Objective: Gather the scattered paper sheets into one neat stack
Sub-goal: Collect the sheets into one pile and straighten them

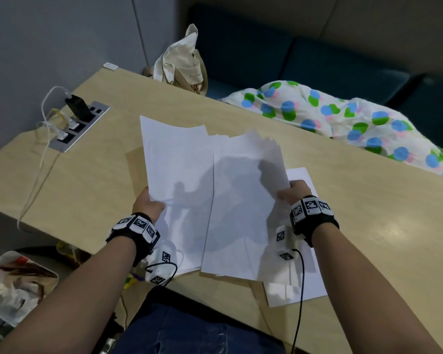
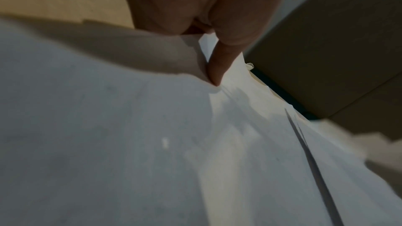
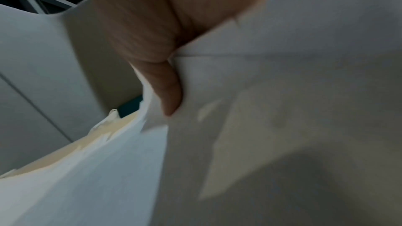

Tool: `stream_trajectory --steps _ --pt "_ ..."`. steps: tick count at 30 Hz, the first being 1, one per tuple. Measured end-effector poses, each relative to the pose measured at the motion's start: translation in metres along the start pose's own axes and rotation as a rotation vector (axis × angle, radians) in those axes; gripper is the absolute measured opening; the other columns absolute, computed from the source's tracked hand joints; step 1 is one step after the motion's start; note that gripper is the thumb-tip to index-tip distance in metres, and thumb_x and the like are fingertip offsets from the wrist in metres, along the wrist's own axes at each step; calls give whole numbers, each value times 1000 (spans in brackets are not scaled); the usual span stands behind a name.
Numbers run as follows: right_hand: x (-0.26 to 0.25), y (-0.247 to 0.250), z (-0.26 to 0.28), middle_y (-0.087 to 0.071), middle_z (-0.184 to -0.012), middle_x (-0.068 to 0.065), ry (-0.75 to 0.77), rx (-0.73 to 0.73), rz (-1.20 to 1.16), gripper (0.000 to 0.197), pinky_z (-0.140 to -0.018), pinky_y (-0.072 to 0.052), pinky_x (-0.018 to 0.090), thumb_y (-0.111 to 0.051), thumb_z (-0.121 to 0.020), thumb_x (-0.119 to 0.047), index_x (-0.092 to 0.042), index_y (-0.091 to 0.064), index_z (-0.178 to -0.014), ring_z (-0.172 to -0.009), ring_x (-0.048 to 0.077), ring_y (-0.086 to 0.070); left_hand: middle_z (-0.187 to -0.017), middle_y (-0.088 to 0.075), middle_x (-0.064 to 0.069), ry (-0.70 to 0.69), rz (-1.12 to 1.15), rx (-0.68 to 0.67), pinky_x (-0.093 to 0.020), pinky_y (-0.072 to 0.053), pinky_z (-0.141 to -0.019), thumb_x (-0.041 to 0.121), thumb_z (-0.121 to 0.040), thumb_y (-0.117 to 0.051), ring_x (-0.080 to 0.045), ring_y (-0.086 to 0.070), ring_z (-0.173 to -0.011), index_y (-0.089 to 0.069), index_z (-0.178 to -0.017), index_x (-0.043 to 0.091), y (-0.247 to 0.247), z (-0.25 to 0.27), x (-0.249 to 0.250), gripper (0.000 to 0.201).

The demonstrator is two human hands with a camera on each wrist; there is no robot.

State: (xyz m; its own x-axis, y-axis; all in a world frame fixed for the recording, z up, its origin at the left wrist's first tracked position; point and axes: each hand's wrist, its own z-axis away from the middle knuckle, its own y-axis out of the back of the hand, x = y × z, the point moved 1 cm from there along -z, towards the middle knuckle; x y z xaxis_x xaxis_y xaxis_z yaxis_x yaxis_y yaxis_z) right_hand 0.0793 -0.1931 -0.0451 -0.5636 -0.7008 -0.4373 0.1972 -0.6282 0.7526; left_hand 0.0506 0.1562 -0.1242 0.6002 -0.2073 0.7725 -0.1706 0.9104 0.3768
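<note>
Above the desk (image 1: 92,175), the left hand (image 1: 149,204) pinches one batch of paper sheets (image 1: 179,175) at its left edge, and the right hand (image 1: 293,191) pinches a second, fanned batch (image 1: 246,200) at its right edge, overlapping the first. Each grip is narrow, thumb on top. One loose sheet (image 1: 304,290) lies flat on the desk, partly under the right batch. The paper looks light, floppy and slippery; holding both long edges should let the batches be tapped square.

Your sheets (image 1: 179,159) are thin matt white paper, lying on a smooth pale wood-look table (image 1: 100,175). Beyond it you have a spotted cloth (image 1: 343,118), soft and rumpled, and a brushed-metal socket panel (image 1: 74,129).
</note>
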Motion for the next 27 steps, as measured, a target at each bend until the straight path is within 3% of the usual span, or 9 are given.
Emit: stream_trajectory --steps 2,4,7,11,16,20,24,27 --pt "-1 18 6 -59 -82 14 48 71 35 11 -65 -40 29 -55 -82 -4 -6 -66 -83 -74 26 -53 -109 -66 -4 -6 -59 27 -41 -50 -97 0 -76 -53 -28 -62 -104 -58 -119 19 -2 5 8 47" --pt "-3 39 14 -58 -80 15 79 157 84 12 -63 -40 30 -52 -82 -3 -11 -60 -79 -72 28 -52 -107 -65 -5 -18 -128 42 -36 -50 -94 3 -79 -53 -28 -61 -102 -56 -120 17 -4 11 16 43" --pt "2 71 28 -57 -81 16 95 324 116 19 -66 -41 32 -50 -83 -2 -13 -65 -90 -78 34 -56 -104 -64 -8 -69 -199 47 -33 -49 -87 6 -82 -53 -29 -60 -97 -56 -119 14 -8 19 28 38" --pt "13 109 45 -63 -98 24 64 556 16 28 -72 -45 36 -46 -82 2 -8 -62 -104 -93 42 -59 -96 -57 -10 -115 -231 35 -30 -43 -78 0 -85 -49 -29 -57 -91 -54 -119 7 -11 25 45 35" --pt "23 140 62 -52 -90 17 65 720 -173 34 -69 -38 33 -40 -79 4 -8 -57 -106 -79 32 -47 -109 -63 -18 -119 -198 12 -35 -48 -86 -1 -83 -50 -34 -61 -100 -54 -121 6 -14 27 55 39" --pt "21 149 61 -47 -89 12 83 756 -267 27 -68 -35 32 -35 -76 5 -14 -51 -86 -77 30 -44 -113 -64 -18 -104 -114 -5 -44 -50 -95 -1 -82 -52 -35 -62 -103 -54 -121 8 -18 30 53 40" --pt "18 147 52 -50 -87 12 110 668 -389 29 -69 -36 32 -38 -83 6 -3 -59 -100 -80 29 -47 -109 -62 -9 -116 5 -49 -40 -48 -95 -4 -83 -52 -27 -59 -98 -54 -123 11 -22 34 50 43" --pt "21 124 44 -53 -87 15 82 553 -433 24 -72 -41 35 -44 -89 -1 3 -60 -107 -86 34 -56 -113 -66 -11 -112 97 -93 -44 -49 -96 -8 -80 -51 -29 -63 -103 -57 -122 11 -24 34 44 47"
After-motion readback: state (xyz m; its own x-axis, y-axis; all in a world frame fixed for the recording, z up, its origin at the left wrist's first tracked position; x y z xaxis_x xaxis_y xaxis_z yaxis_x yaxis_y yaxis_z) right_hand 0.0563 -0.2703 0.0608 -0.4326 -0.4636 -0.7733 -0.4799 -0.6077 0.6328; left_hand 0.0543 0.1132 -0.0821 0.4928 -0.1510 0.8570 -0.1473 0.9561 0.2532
